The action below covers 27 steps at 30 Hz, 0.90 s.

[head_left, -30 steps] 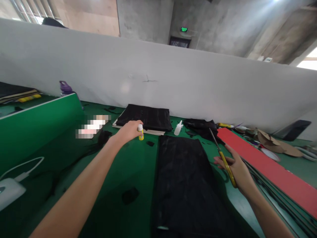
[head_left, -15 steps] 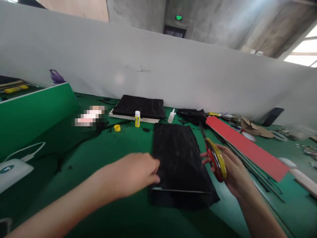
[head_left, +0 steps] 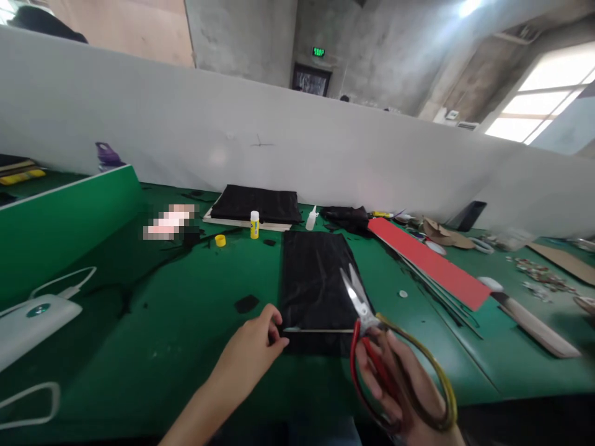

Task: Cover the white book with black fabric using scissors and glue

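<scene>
A black cloth [head_left: 313,279] covers a flat board in front of me, and a pale edge line crosses it near its front end. At its front left corner, my left hand [head_left: 253,344] has its fingers curled in, with thumb and forefinger pinching the cloth's edge. My right hand [head_left: 395,378] grips a pair of scissors [head_left: 365,313] with red and yellow handles. The blades stand parted, pointing up and away over the cloth's right side. The scissors and right hand hide the cloth's front right corner. A small black scrap [head_left: 246,303] lies left of the cloth.
Behind the cloth are a glue stick [head_left: 255,226], its yellow cap [head_left: 220,240], a white squeeze bottle [head_left: 312,218] and a black-covered board [head_left: 258,203]. A long red strip [head_left: 427,260] lies right. A white power bank [head_left: 41,325] and green divider [head_left: 69,217] are left.
The scissors have swung from edge-on to facing me and moved nearer, their blades parted. My left hand has shifted down along the cloth's left edge. The camera view has turned right.
</scene>
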{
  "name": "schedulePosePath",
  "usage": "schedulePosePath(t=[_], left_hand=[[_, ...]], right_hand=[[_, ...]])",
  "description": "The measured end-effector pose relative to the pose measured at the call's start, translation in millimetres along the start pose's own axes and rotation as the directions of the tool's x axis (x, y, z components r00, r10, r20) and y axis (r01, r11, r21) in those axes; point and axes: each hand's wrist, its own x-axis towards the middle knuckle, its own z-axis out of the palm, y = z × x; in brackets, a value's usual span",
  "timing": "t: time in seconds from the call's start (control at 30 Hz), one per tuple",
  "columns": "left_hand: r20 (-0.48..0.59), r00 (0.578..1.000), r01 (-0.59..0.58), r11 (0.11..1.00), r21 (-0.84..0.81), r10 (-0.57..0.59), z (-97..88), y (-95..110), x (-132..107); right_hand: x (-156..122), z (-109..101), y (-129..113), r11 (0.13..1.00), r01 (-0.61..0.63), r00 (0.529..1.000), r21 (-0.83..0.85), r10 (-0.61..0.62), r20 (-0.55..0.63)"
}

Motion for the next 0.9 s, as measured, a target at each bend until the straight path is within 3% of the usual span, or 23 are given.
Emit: schedulePosePath(t=[0.03,0.1,0.2,0.27,0.3,0.4,0.5,0.6,0.73,0.9], left_hand=[[-0.001,1.0,-0.002,1.0,-0.002,0.002,-1.8,-1.1,0.4],[-0.009,1.0,-0.022,1.0,-0.003,0.022,-11.6,-0.4,4.1],[-0.107,0.982,-0.146,0.983,0.114,0.158,-31.8,14.8,23.8],[-0.162,0.908,-0.321,0.89,0.325,0.387,-37.2,38.6,49.6],[-0.098,0.835,-0.457,0.782,0.424,0.542,-34.7,54.0,65.8],[0.15,0.685,-0.694,0.575,0.434,0.713,-5.3,102.5,119.4],[0.336,0.576,-0.799,0.425,0.426,0.745,38.9,132.4,163.2],[0.452,0.499,-0.852,0.322,0.414,0.739,69.5,135.4,184.3],[0.523,0.434,-0.886,0.241,0.396,0.734,78.3,124.6,187.2],[0.542,0.408,-0.892,0.194,0.408,0.735,74.8,123.9,185.0]], right_hand=[[-5.0,-3.1,3.5,0.996,-0.078,0.997,0.052,0.077,0.014],[-7.4,-16.5,5.6,0.994,-0.088,0.996,0.068,0.089,-0.023],[9.6,-47.8,-4.5,0.991,0.111,0.973,-0.078,-0.124,-0.193],[29.9,-67.7,-14.9,0.968,0.173,0.935,-0.182,-0.22,-0.278],[40.5,-75.6,-19.0,0.96,0.187,0.923,-0.21,-0.245,-0.298],[65.4,-88.8,-20.2,0.949,0.215,0.922,-0.228,-0.275,-0.273],[72.3,-91.2,-6.0,0.941,0.223,0.927,-0.254,-0.285,-0.244],[63.8,-91.3,8.6,0.911,0.224,0.905,-0.347,-0.327,-0.274],[49.5,-90.8,10.8,0.835,0.185,0.895,-0.519,-0.362,-0.263],[45.1,-85.5,-0.3,0.657,0.128,0.933,-0.743,-0.335,-0.136]])
